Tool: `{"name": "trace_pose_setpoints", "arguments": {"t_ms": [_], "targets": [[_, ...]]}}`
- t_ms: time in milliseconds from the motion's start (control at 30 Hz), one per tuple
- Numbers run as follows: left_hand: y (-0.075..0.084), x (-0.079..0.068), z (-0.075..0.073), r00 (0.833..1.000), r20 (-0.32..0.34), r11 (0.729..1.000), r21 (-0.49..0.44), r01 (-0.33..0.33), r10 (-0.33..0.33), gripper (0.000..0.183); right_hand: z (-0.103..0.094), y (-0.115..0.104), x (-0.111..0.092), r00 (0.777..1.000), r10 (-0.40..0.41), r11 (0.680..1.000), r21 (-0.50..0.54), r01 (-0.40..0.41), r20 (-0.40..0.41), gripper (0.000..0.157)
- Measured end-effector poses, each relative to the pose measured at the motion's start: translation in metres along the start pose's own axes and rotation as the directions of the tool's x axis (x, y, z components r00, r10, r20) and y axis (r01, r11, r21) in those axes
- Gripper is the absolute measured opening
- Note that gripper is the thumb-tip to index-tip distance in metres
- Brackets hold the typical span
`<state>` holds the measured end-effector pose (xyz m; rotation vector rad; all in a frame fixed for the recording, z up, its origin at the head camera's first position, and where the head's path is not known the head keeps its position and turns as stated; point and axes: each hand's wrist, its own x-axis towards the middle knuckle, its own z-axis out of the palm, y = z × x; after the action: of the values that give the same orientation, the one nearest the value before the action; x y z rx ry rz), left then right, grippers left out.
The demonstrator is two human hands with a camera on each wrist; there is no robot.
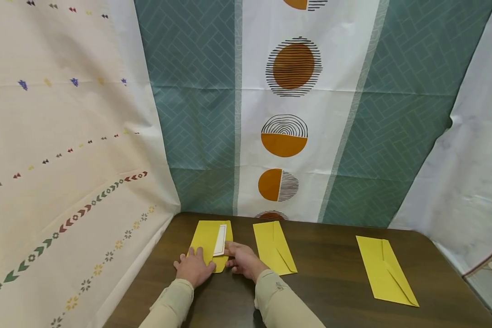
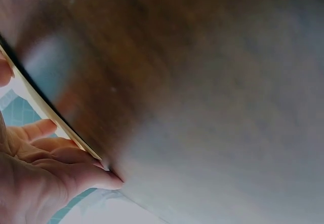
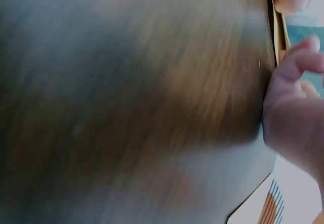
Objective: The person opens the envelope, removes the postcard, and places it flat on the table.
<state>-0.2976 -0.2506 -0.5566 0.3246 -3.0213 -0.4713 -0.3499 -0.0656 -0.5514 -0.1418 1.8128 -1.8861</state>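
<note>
A yellow envelope (image 1: 205,233) lies at the left of the dark table, a narrow white card (image 1: 220,240) with a thin printed border over its right part. My left hand (image 1: 193,268) rests on the envelope's lower left part, fingers spread. In the left wrist view, the fingers of the left hand (image 2: 55,168) stretch along the envelope's edge at table level. The right hand (image 1: 243,259) pinches the card at its lower right edge. From the right wrist, the right hand (image 3: 296,95) shows bent fingers beside the envelope's edge (image 3: 279,31).
A second yellow envelope (image 1: 274,248) lies just right of my right hand, its flap seams showing. Another yellow envelope (image 1: 386,271) is farther right on the table (image 1: 328,273). A patterned curtain (image 1: 197,114) hangs behind the table, and a pale printed cloth (image 1: 65,159) runs along the left.
</note>
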Motion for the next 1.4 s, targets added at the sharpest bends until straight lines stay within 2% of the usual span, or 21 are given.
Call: {"name": "trace_pose_setpoints", "arguments": {"t_ms": [200,400,767,933,1100,1400], "targets": [[0.004,-0.001,0.004,1.0,0.013,1.0,-0.015,-0.018,0.018,0.069,0.009,0.001,0.0,0.985,-0.124,0.977,-0.188,0.1,-0.119,0.05],[0.012,-0.002,0.002,1.0,0.016,1.0,-0.005,-0.016,0.017,0.07,0.014,0.001,0.003,0.964,-0.178,0.959,-0.253,0.125,-0.199,0.048],[0.019,-0.004,0.0,1.0,0.014,1.0,0.005,-0.022,0.022,0.07,0.011,0.001,0.004,0.944,-0.166,0.948,-0.308,0.074,-0.284,0.05],[0.019,-0.003,0.003,1.0,-0.007,1.0,-0.003,-0.024,0.024,0.07,0.01,0.001,0.003,0.94,-0.147,0.953,-0.299,0.052,-0.307,0.05],[0.015,0.0,0.0,1.0,0.002,1.0,0.013,-0.014,0.014,0.071,0.011,-0.002,-0.003,0.948,-0.122,0.961,-0.275,0.039,-0.293,0.047],[0.001,-0.003,-0.002,1.0,0.02,1.0,0.0,0.01,-0.01,0.071,0.016,0.011,-0.002,0.941,-0.138,0.945,-0.325,0.031,-0.31,0.04]]}}
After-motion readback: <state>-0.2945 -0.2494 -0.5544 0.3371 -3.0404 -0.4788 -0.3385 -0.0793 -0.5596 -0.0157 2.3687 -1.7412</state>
